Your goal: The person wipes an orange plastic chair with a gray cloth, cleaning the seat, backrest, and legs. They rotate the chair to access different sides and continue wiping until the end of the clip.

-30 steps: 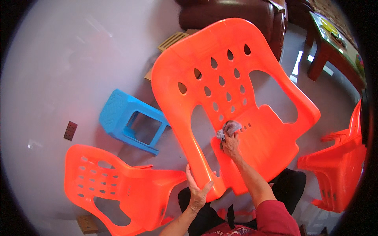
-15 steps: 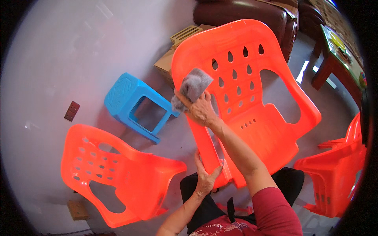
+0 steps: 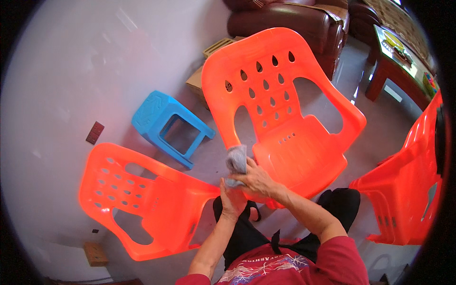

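Note:
An orange plastic armchair [image 3: 299,156] with drop-shaped holes in its backrest stands in front of me, turned at an angle. My right hand [image 3: 259,179] is closed on a grey cloth [image 3: 236,159], pressing it to the front part of the chair's left armrest. Just below the cloth, my left hand [image 3: 232,199] is wrapped about the front end of the same armrest; the cloth and my right hand partly hide its fingers.
At the left is a second orange armchair [image 3: 164,204], and more orange chairs [image 3: 399,194] are at the right. A blue stool [image 3: 173,126] lies tipped by the wall. Behind are a cardboard box [image 3: 195,85], a brown leather sofa [image 3: 285,26] and a low table [image 3: 394,71].
My right hand has brought the cloth down the chair's left side, from beside the backrest to the armrest's front. My left hand has shifted slightly up and left, and the two hands are now close together.

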